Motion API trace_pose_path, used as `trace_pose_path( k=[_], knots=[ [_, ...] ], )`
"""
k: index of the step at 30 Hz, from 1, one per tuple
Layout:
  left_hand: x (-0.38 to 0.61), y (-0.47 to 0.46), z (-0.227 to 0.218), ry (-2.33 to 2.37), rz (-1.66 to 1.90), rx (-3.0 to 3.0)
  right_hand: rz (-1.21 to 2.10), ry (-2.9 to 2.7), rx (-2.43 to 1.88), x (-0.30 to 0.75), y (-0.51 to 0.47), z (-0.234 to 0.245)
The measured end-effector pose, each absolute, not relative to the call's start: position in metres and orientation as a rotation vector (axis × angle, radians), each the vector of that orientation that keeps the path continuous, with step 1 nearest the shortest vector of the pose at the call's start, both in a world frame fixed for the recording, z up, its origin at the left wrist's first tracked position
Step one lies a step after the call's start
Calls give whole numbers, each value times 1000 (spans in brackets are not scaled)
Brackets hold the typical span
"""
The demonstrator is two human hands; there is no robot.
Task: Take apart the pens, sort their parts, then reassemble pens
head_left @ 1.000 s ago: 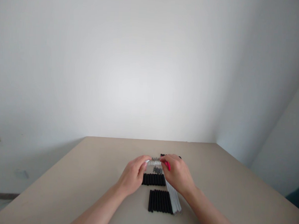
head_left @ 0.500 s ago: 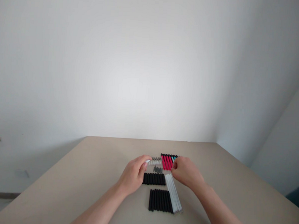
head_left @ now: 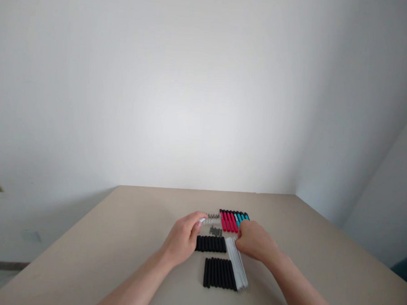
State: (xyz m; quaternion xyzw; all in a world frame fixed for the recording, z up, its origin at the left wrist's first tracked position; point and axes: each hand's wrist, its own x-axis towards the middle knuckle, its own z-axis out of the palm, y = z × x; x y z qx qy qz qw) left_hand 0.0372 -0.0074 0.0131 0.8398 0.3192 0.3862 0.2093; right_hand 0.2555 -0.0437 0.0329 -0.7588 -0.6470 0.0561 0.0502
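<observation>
Pen parts lie sorted in rows on a beige table. My left hand is curled, its fingertips pinched on a small clear part beside the row of clear pieces. My right hand is curled with its fingers at the far end of the white refills. What it holds, if anything, is hidden. Beyond it lie red barrels and teal barrels. Two rows of black tubes lie between my hands, with small grey springs behind them.
A plain white wall rises behind the table's far edge. A grey wall panel angles in at the right. A dark blue object shows at the lower right, off the table.
My right hand has moved from the red barrels near my left hand to the right and down, onto the top of the white refills. The red and teal barrels are uncovered now. My left hand stays put.
</observation>
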Motion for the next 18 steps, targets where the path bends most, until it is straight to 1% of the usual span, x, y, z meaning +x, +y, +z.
trace_pose_path(
  k=[7,18],
  knots=[
    [39,-8,13,892,1060,2316,156,-1946,-2334,258,-42,29],
    [39,-10,17,804,1034,2334,131,-1934,-2345,255,-47,41]
  ],
)
